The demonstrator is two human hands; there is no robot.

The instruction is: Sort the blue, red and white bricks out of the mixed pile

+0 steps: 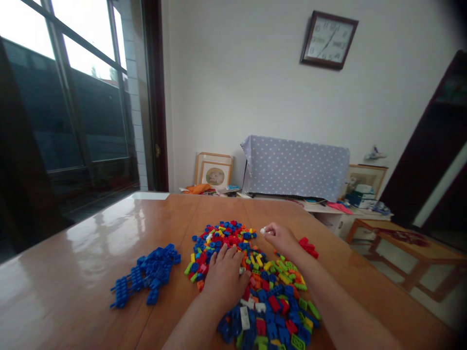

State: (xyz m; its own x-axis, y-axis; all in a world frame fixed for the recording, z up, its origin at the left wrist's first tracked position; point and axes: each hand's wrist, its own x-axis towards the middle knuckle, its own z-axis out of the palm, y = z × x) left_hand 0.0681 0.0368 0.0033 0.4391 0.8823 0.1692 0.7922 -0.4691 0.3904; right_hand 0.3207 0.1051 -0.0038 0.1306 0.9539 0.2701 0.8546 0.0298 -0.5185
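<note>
A mixed pile of toy building bricks (255, 284) in red, blue, yellow, green, orange and white spreads over the wooden table (182, 311). My left hand (226, 274) lies palm down on the middle of the pile, fingers stretched and slightly apart; whatever is under the palm is hidden. At the pile's far right edge, my right hand (281, 239) pinches a small white brick (263, 230) between thumb and fingertips, just over the tabletop. Blue bricks (148, 274) form a separate group to the left. Several red bricks (308, 247) lie beyond my right forearm, partly hidden by it.
A white sheet (150, 196) lies at the table's far left corner. Behind the table, a low cabinet carries a cloth-covered object (297, 167) and framed pictures (214, 175). A small wooden stool (412, 243) stands on the right. Glass doors (91, 107) are on the left.
</note>
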